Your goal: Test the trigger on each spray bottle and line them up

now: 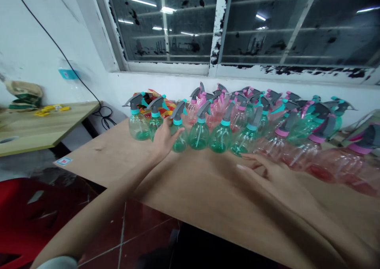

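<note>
Several clear spray bottles with grey trigger heads stand in a front row on the wooden table. My left hand (164, 140) is at a green spray bottle (179, 141) with a turquoise collar, its thumb across the front of the bottle and its other fingers partly hidden behind. My right hand (273, 176) holds nothing; its fingers are apart and stretched left, close to the base of another green spray bottle (244, 140). Between the hands stand two more green spray bottles, one (199, 136) nearer the left hand and one (221, 138) nearer the right.
Pink spray bottles (320, 162) continue the row at the right, with more pink and green ones packed behind. A red and yellow bag (154, 97) lies behind the left end. A second table (38, 130) holds yellow pieces (50, 110). A red chair (18, 217) stands lower left.
</note>
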`<state>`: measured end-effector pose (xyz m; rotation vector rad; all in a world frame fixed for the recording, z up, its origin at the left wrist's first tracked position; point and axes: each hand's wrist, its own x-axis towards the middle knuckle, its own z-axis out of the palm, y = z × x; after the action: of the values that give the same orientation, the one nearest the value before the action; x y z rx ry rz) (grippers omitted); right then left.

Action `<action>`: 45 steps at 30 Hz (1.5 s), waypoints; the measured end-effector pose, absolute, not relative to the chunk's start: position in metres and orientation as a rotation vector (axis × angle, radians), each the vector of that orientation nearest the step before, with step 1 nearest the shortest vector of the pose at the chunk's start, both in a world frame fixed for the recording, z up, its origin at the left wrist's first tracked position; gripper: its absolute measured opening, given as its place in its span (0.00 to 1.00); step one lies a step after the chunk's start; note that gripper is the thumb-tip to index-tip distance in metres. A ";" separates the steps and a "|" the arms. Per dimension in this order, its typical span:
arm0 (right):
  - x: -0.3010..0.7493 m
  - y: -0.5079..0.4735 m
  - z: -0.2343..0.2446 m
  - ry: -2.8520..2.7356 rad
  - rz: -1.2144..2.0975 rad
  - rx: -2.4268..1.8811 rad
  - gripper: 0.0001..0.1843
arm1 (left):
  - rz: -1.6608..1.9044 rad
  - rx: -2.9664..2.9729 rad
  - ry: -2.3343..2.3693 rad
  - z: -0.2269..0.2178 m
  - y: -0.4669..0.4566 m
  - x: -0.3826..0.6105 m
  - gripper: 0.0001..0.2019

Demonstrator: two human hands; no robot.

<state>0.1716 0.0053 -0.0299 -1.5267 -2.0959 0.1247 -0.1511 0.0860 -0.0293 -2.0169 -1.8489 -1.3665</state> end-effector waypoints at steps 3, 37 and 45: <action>0.142 0.031 -0.009 -2.088 0.380 -1.522 0.25 | -1.345 -2.017 -1.866 -0.027 0.098 -0.154 0.20; 0.051 0.045 -0.009 -2.211 0.452 -1.506 0.41 | -1.728 -2.411 -1.960 -0.022 0.001 -0.135 0.21; 0.087 -0.033 -0.013 -2.299 0.014 -1.532 0.35 | -1.739 -2.811 -1.804 0.004 -0.015 -0.067 0.36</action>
<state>0.0870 -0.0332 -0.0135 -1.5320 -2.2991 0.0139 -0.0671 -0.0149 0.0042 -2.8105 -1.8043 -1.7389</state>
